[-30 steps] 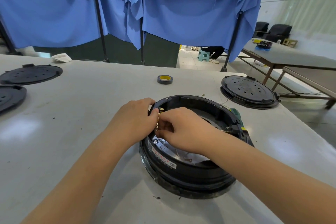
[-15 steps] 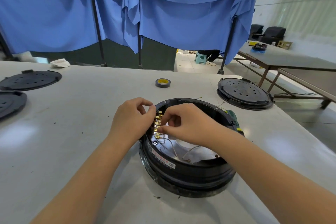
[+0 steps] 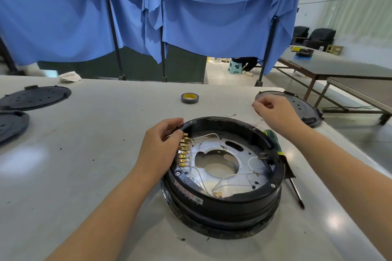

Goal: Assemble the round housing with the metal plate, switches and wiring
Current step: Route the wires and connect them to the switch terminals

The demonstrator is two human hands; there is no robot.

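The round black housing [image 3: 224,203] sits on the white table in front of me. Inside it lies the silver metal plate [image 3: 246,163] with a large centre hole and thin white wires [image 3: 229,178] looping over it. A row of brass terminals [image 3: 184,152] lines the housing's inner left wall. My left hand [image 3: 160,148] grips the left rim, with its fingertips on those terminals. My right hand [image 3: 275,112] hovers behind and to the right of the housing. Its fingertips are pinched together and I see nothing between them.
A green-handled screwdriver [image 3: 297,193] lies against the housing's right side. A roll of tape [image 3: 189,98] stands further back. Black round lids lie at the right [image 3: 309,112] and far left [image 3: 35,97], [image 3: 10,125]. A white rag [image 3: 70,76] sits at the back edge.
My right hand has left the terminals and moved up and right, away from the housing. The plate and wires now show. My left hand stays at the rim.
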